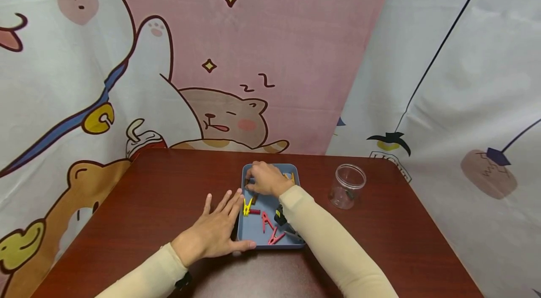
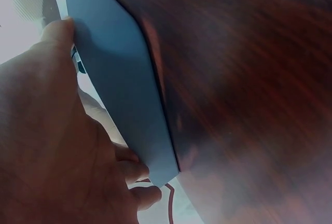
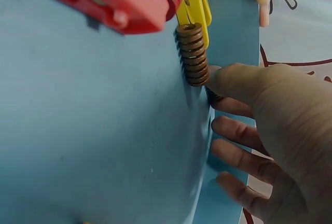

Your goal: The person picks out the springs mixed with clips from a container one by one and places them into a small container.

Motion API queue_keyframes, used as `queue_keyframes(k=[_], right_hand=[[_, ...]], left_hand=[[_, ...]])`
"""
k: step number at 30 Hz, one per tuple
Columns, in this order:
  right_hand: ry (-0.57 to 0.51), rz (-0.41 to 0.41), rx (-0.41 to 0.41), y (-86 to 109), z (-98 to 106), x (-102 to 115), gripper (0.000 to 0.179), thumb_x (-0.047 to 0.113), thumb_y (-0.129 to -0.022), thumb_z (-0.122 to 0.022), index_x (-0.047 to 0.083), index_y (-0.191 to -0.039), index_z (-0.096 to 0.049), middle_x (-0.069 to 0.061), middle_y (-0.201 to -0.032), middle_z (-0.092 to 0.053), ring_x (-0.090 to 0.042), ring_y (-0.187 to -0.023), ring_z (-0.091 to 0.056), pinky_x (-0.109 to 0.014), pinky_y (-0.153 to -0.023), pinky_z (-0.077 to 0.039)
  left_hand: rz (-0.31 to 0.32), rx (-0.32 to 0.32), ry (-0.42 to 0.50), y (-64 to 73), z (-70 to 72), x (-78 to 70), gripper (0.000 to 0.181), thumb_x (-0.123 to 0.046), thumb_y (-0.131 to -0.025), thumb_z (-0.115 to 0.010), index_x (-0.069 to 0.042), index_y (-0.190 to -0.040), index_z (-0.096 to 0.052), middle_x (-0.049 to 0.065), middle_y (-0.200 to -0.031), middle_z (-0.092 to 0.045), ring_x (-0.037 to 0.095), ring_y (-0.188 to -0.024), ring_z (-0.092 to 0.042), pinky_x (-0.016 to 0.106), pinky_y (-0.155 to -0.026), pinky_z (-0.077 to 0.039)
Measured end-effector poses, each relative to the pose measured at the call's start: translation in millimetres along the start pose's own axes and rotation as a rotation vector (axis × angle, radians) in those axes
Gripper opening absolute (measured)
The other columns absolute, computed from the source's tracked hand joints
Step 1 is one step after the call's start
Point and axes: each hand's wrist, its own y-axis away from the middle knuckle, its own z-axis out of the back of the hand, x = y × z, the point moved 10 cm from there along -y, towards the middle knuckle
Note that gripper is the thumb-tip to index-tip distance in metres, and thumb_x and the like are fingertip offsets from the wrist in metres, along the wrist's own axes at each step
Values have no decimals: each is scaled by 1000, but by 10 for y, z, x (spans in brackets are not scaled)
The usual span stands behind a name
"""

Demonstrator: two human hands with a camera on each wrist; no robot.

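A shallow blue-grey tray [image 1: 270,244] lies on the table. My left hand [image 1: 217,230] rests against its left side, fingers straight and spread, thumb along the near rim; the left wrist view shows the tray's outer wall [image 2: 119,68]. In the tray's far left corner, my right hand [image 1: 266,178] pinches a dark spring [image 3: 213,97] between thumb and index finger, mostly hidden by them. A brown spring [image 3: 193,55] stands right beside the thumb tip. Close by are a yellow clip [image 1: 247,207], a red spring [image 1: 255,212] and red clips [image 1: 266,220].
Right of the tray stands a clear jar [image 1: 347,187] without a lid. Dark clips [image 1: 280,217] lie in the tray partly under the right sleeve [image 1: 334,241]. Yellow pieces [image 1: 291,177] sit at its far right. A printed cloth [image 1: 274,53] hangs behind the table [image 1: 181,176].
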Motion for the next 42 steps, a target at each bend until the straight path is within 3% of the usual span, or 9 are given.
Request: queue_keyframes(k=[8,16,32,42], right_hand=[[24,-2,-9,27,17,-4,32,39,-105,-90,19,-131,-90,-2,-128,-81,-24,-116,-78,-48,-106,-67],[51,22,-40,82,90,12,35,42,-105,-90,20,-132,-90,-1,-129,-82,-23,-118,-78,-48,-106,-66],[4,34,-80,290,342,-17,31,39,-106,-89,20,-130,-90,-2,-138,-81,-28,-132,-75,-54,-117,-61],[-35,41,-120,440,457,-48,27,35,-104,-91,17,-124,-90,-7,-140,-80,-32,-132,-77,-57,-118,-61]], left_hand=[[6,8,-7,-2,-3,-2,135,-96,-95,-65,-4,-186,-25,14,-198,-16,43,-184,-20,87,-139,-10],[9,9,-14,-4,-10,4,135,-96,-95,-65,-4,-186,-25,13,-198,-16,43,-184,-20,87,-140,-10],[7,13,-9,-15,-9,12,133,-95,-97,-65,-5,-186,-25,13,-198,-17,43,-184,-19,87,-140,-9],[5,8,-16,-12,0,-1,132,-94,-97,-65,-5,-186,-26,14,-198,-18,43,-184,-20,87,-140,-9]])
